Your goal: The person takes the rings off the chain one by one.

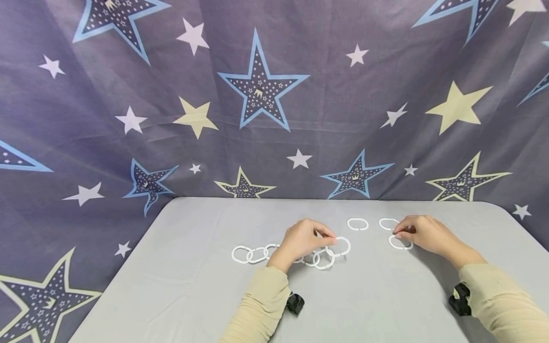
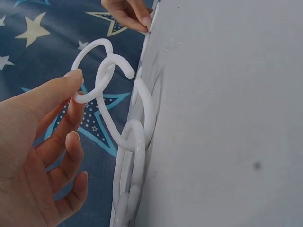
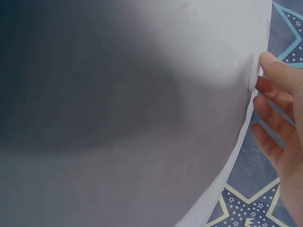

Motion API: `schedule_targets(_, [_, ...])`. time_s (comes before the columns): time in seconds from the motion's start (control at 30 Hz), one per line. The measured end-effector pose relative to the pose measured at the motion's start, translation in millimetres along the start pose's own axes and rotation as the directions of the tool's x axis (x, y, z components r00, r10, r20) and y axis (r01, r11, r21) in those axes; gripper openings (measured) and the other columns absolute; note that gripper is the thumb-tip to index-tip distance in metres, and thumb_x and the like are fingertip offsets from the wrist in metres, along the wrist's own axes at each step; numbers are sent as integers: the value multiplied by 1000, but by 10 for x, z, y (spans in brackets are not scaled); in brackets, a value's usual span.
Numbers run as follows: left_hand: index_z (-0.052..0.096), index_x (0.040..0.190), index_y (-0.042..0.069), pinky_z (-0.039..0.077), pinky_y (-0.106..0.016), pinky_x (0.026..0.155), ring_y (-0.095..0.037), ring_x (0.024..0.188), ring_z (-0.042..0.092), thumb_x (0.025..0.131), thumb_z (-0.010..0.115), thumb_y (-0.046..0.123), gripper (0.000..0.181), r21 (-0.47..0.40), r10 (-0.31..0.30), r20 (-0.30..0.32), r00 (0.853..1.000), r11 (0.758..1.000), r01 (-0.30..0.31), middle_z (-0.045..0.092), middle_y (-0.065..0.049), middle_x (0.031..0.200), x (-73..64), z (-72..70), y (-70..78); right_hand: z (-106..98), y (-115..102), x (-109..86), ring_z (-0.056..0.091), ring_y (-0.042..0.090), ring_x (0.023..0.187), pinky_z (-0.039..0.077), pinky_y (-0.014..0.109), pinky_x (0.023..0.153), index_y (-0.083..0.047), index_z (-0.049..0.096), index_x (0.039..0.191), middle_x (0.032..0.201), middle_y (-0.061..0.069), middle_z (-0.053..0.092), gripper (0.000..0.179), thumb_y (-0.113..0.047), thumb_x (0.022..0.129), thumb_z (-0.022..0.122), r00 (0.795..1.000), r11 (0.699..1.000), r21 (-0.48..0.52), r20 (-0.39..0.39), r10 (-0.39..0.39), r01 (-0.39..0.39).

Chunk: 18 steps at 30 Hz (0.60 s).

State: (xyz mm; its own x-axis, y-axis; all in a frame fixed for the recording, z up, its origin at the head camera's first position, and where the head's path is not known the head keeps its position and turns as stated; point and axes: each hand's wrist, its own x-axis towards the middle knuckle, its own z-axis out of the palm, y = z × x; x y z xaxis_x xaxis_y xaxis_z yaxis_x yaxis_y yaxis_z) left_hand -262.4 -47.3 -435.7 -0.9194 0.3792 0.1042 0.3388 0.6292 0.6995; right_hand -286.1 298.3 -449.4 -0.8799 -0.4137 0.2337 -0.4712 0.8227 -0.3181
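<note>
In the head view my left hand (image 1: 303, 238) pinches the end link (image 1: 350, 245) of a white plastic link chain (image 1: 241, 247) between thumb and index finger. The left wrist view shows that link (image 2: 87, 46) raised, hooked through a second link (image 2: 148, 111) with a narrow gap in its side. More joined links trail down from it, partly hidden behind the hand in the head view. My right hand (image 1: 431, 236) pinches the edge of a loose white link (image 1: 390, 241); the right wrist view has this link (image 3: 254, 73) edge-on at the thumb and index tips.
Two more loose white links lie farther back on the grey table (image 1: 193, 295): one link (image 1: 357, 219) between the hands, another link (image 1: 388, 219) just beyond the right fingertips. A star-patterned curtain (image 1: 274, 143) hangs behind the table.
</note>
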Motion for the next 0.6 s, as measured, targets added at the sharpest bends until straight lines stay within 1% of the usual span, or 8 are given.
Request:
schedule_targets(0.2, [79,89,37,41,-25,58,-3,65,53,84,78,42,7,1,-6,-3,1000,1000,6,64,26,74,5,-7,7,-49,-31,-14,52,3,70,43,30,62,-21,77,93,85,-11,70,7,-20,86,78,999,998,50,29,44,-46])
schedule_targets(0.33, [79,89,37,41,-25,59,-3,66,53,84,78,42,7,3,-9,-3,1000,1000,9,64,26,75,5,-12,12,-67,-44,-34,52,3,67,42,28,60,-19,77,93,83,-11,69,7,-20,86,78,998,995,78,25,56,-57])
schedule_targets(0.6, [79,89,38,41,-26,60,-2,67,53,84,78,44,7,12,-13,-5,1000,1000,13,64,27,75,5,-16,13,-92,-93,-68,52,3,66,41,27,58,-16,76,96,85,-7,70,11,-21,87,77,996,991,110,24,81,-83])
